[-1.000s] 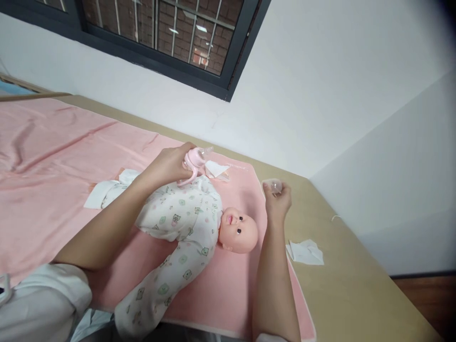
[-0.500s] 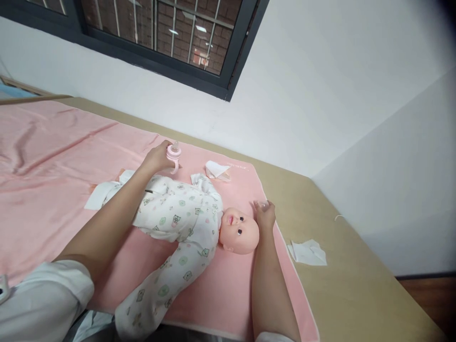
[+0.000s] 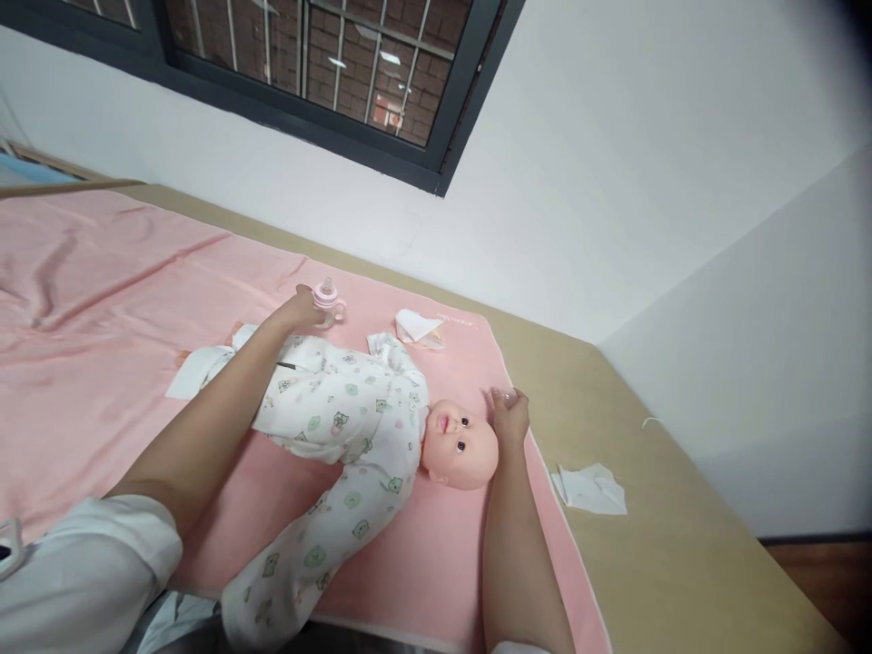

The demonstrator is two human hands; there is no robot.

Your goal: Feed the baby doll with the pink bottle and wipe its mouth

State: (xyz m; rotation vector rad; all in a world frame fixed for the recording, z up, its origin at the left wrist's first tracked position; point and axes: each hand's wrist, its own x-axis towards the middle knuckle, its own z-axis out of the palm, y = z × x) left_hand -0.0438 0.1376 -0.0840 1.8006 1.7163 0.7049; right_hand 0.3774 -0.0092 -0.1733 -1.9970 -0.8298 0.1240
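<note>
A baby doll point(image 3: 341, 391) in white printed clothes lies on its back on a pink blanket point(image 3: 409, 563), its bald head toward the right. Beyond its body, my left hand point(image 3: 301, 309) is closed on a small clear bottle point(image 3: 327, 302) with a pink collar, handle and teat, which stands upright. Just right of the doll's head, my right hand point(image 3: 510, 413) is closed around a small clear object point(image 3: 508, 398), possibly a cap; the fingers hide part of it. My left forearm crosses over the doll's legs.
A crumpled white tissue with a clear wrapper point(image 3: 418, 327) lies on the blanket behind the doll. Another white tissue point(image 3: 591, 489) is on the tan tabletop point(image 3: 681, 545) to the right. A white wall and a dark-framed window point(image 3: 436, 173) stand behind.
My left hand has shifted slightly left and down with the bottle, whose handle has turned toward the right. My right hand keeps its hold beside the doll's head.
</note>
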